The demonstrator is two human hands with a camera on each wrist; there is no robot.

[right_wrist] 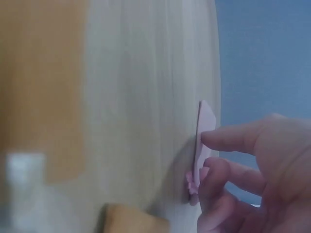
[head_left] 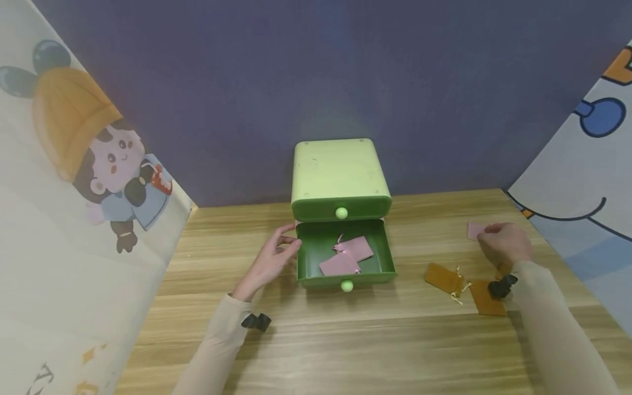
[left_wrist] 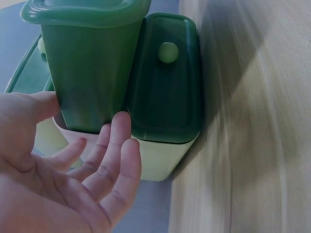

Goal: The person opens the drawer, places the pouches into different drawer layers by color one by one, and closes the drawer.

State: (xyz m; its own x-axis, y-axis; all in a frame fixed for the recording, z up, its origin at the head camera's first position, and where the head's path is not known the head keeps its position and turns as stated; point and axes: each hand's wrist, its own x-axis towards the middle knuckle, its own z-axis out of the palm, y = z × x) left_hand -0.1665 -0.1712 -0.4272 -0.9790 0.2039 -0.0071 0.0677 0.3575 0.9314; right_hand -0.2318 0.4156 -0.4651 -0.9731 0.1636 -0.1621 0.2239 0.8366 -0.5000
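Head view, and from where I stand I see a small pale-green cabinet [head_left: 338, 169] on the wood-grain counter [head_left: 316, 345], backed against a dark blue wall [head_left: 237, 99]. Its green middle drawer [head_left: 323, 281] stands pulled out by its round knob side toward the person, and two pink pouches [head_left: 340, 264] lie inside, one overlapping the other. The left hand [head_left: 269, 263] is beside that drawer's left wall, fingers spread and gently bent, holding nothing; the left wrist view puts its thumb right at the drawer's edge, and there the top drawer [left_wrist: 30, 73] and the bottom drawer [left_wrist: 167, 97] both sit closed. Over on the right side of the counter, the right hand [head_left: 508, 241] is down at a third pink pouch [head_left: 473, 230], which lies near the counter's back edge. Its thumb and fingers are bent and narrow against the pouch, though I cannot tell whether they have it pinched. Nearer the person, two brown pouches [head_left: 443, 278] with pale cords lie close together, the right-hand one partly hidden by a black wrist clip [head_left: 502, 286]. Another black clip [head_left: 256, 322] sits at the left wrist, against a beige sleeve [head_left: 217, 343].
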